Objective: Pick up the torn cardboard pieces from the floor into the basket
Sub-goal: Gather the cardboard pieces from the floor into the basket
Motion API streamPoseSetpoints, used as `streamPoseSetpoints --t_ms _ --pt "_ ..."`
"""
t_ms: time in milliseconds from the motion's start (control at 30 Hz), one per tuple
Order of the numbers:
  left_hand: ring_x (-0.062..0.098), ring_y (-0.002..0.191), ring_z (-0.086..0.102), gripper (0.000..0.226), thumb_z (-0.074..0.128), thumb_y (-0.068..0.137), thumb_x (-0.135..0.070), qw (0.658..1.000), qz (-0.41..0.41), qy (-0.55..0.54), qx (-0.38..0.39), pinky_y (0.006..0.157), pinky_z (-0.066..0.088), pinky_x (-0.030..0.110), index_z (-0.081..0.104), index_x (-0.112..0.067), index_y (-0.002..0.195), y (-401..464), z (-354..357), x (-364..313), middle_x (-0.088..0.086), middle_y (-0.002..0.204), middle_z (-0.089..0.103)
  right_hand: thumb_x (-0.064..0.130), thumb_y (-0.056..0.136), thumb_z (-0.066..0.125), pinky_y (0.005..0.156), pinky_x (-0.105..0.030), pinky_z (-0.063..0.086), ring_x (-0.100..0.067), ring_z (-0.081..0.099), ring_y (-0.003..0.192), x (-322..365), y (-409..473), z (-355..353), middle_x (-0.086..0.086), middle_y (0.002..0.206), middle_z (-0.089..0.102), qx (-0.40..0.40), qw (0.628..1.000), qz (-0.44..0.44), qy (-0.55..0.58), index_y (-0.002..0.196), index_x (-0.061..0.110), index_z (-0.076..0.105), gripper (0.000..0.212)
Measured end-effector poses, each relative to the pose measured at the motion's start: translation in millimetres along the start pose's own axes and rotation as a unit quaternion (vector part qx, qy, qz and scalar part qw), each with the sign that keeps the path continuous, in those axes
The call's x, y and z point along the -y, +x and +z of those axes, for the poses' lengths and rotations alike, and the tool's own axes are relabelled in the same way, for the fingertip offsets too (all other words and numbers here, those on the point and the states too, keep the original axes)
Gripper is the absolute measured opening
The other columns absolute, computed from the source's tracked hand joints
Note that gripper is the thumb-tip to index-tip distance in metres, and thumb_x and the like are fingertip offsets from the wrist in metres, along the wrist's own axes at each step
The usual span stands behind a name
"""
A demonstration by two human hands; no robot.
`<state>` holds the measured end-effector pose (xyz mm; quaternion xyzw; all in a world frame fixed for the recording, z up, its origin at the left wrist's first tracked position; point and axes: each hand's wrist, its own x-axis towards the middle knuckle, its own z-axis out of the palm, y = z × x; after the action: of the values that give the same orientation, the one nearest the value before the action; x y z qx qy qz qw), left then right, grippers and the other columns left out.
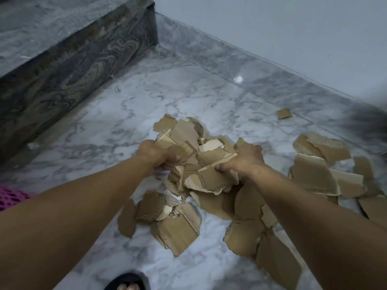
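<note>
Right now I am standing over the mess, with my sandalled foot [127,282] showing at the near edge of the marble floor [188,91]. Nearest to me, loose cardboard pieces [176,225] are lying flat on the tiles, and more are spreading off to the right. Just beyond them I am gathering a bundle of torn cardboard [199,160] between both hands. My left hand [155,153] is clamping its left side, fingers curled hard around several layers. My right hand [243,160] is closing over the right side, thumb pressing on a stiff pale edge. The bundle seems to be lifting clear of the floor, though some scraps are hanging loose underneath (these look likely to drop).

To do this well, I am thinking I should be squeezing inward from both sides and tucking the dangling scraps up before carrying anything. I am also wanting to keep the load level and low, so that a falling piece lands close by.

The basket is not clearly in view; a bit of pink mesh [10,197] is peeking in at the near left edge, and I cannot tell whether that is it. Farther off, one small scrap [284,113] is sitting alone near the far right skirting. The dark stone step [73,70] is rising at the far left.
</note>
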<state>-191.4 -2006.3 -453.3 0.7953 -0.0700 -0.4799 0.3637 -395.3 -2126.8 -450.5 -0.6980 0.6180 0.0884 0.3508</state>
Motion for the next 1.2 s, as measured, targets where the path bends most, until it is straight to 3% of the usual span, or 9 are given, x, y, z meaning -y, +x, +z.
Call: streamPoseSetpoints --t_ms 133,233,300,400,600,767,900,1033,1200 --pt "0.026 0.060 0.066 0.042 0.085 0.060 0.006 0.999 0.024 -0.028 -0.012 0.036 0.049 0.026 0.060 -0.004 0.093 -9.1 -3.6 -0.4 0.016 0.086 0.068 0.035 0.048 0.095 0.079 -0.031 0.048 -0.024 0.057 0.107 6.0 -3.1 -4.7 -0.002 0.109 0.060 0.034 0.997 -0.013 0.070 0.113 0.010 0.056 0.080" --pt "0.025 0.066 0.066 0.039 0.081 0.065 0.009 0.998 0.027 -0.048 -0.006 0.036 0.051 0.027 0.059 -0.007 0.092 -16.3 -13.0 -3.8 0.013 0.089 0.067 0.014 0.055 0.094 0.061 -0.023 0.042 -0.018 0.060 0.090 10.1 -10.6 -15.6 0.000 0.087 0.061 0.079 0.981 -0.018 0.176 0.095 0.011 0.057 0.054" --pt "0.023 0.068 0.066 0.040 0.081 0.065 0.009 0.998 0.037 -0.050 -0.007 0.037 0.051 0.025 0.058 -0.009 0.094 -24.5 -24.3 -12.5 0.012 0.091 0.068 0.007 0.060 0.090 0.065 -0.022 0.046 -0.016 0.062 0.087 12.5 -17.2 -26.8 -0.001 0.086 0.064 0.098 0.969 -0.021 0.227 0.094 0.008 0.059 0.046" --pt "0.020 0.066 0.064 0.034 0.076 0.070 0.013 0.997 0.062 -0.051 -0.009 0.036 0.052 0.024 0.056 -0.010 0.087 -42.1 -42.3 -33.8 0.009 0.083 0.066 0.007 0.059 0.091 0.088 -0.030 0.051 -0.020 0.064 0.104 19.4 -29.2 -46.7 -0.007 0.104 0.070 0.113 0.955 -0.019 0.274 0.111 0.003 0.062 0.059" --pt "0.021 0.061 0.067 0.029 0.073 0.071 0.016 0.990 0.119 -0.069 -0.035 0.040 0.055 0.027 0.060 -0.006 0.083 -98.9 -87.4 -78.2 0.011 0.080 0.067 0.009 0.067 0.086 0.057 -0.027 0.046 -0.011 0.063 0.086 50.9 -77.5 -98.1 -0.007 0.104 0.072 0.126 0.934 -0.039 0.332 0.113 0.004 0.064 0.051" --pt "0.028 0.075 0.069 0.041 0.077 0.066 0.015 0.981 0.159 -0.082 -0.073 0.050 0.060 0.036 0.064 0.001 0.102 -164.7 -134.4 -105.4 0.017 0.091 0.070 0.012 0.048 0.093 0.080 -0.048 0.058 -0.029 0.068 0.098 85.9 -128.0 -132.9 -0.014 0.103 0.073 0.119 0.927 -0.073 0.349 0.110 0.004 0.065 0.069" --pt "0.033 0.086 0.071 0.047 0.077 0.062 0.016 0.976 0.163 -0.107 -0.096 0.070 0.060 0.045 0.065 0.006 0.106 -216.6 -181.2 -114.1 0.021 0.097 0.071 0.009 0.060 0.089 0.056 -0.033 0.054 -0.022 0.067 0.080 126.2 -177.2 -150.6 -0.011 0.100 0.070 0.128 0.919 -0.112 0.355 0.115 0.006 0.063 0.061" --pt "0.027 0.075 0.071 0.044 0.078 0.064 0.012 0.972 0.168 -0.095 -0.135 0.061 0.061 0.040 0.065 0.005 0.105 -265.0 -236.6 -111.6 0.018 0.092 0.071 0.001 0.074 0.080 0.068 -0.041 0.056 -0.022 0.062 0.068 173.7 -226.6 -150.2 -0.010 0.081 0.064 0.147 0.910 -0.158 0.355 0.086 0.006 0.059 0.024" --pt "0.017 0.044 0.067 0.024 0.073 0.071 0.013 0.960 0.156 -0.118 -0.201 0.043 0.058 0.035 0.060 0.001 0.087 -314.6 -312.0 -83.8 0.012 0.063 0.068 0.005 0.052 0.089 0.075 -0.050 0.059 -0.031 0.073 0.080 249.9 -283.5 -114.8 -0.017 0.093 0.073 0.201 0.904 -0.204 0.317 0.103 0.003 0.066 0.056"
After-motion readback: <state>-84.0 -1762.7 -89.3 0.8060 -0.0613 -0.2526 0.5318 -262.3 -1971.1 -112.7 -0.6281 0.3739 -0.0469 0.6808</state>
